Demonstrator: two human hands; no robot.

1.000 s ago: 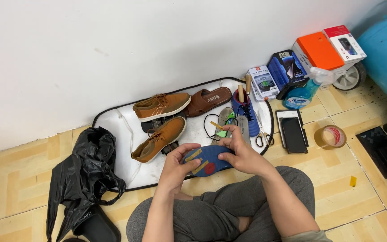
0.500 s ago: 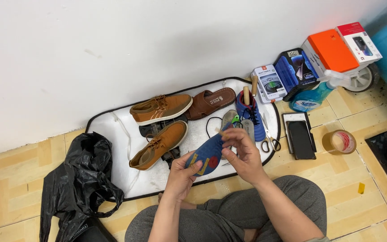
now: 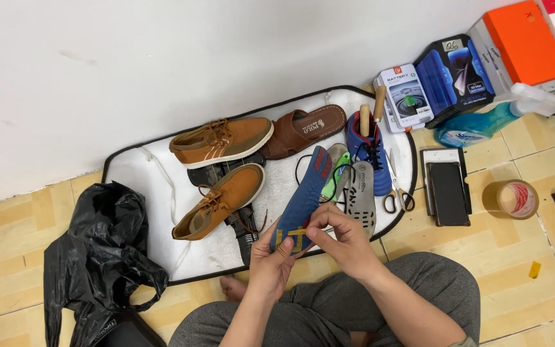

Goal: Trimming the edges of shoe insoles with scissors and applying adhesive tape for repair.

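Note:
Both hands hold a blue shoe insole [image 3: 304,193] with red and yellow patches, pointing away from me over the mat. My left hand [image 3: 272,257] grips its near end from below. My right hand [image 3: 343,236] pinches the same end from the right. Just beyond lie a grey insole [image 3: 361,196], a green-tipped insole [image 3: 336,172] and a blue shoe [image 3: 367,148] with a wooden-handled tool in it. Two tan lace-up shoes [image 3: 221,141] [image 3: 221,199] and a brown sandal [image 3: 303,130] rest on the white mat [image 3: 142,180].
Scissors [image 3: 396,186] lie at the mat's right edge. A black phone on a box [image 3: 448,193], a tape roll [image 3: 512,199], a blue spray bottle [image 3: 476,125] and several boxes [image 3: 457,71] sit to the right. A black plastic bag [image 3: 97,257] lies left. A white wall runs behind.
The insole has been turned from lying across my hands to pointing away from me, and both hands have shifted to its near end. The camera has moved closer.

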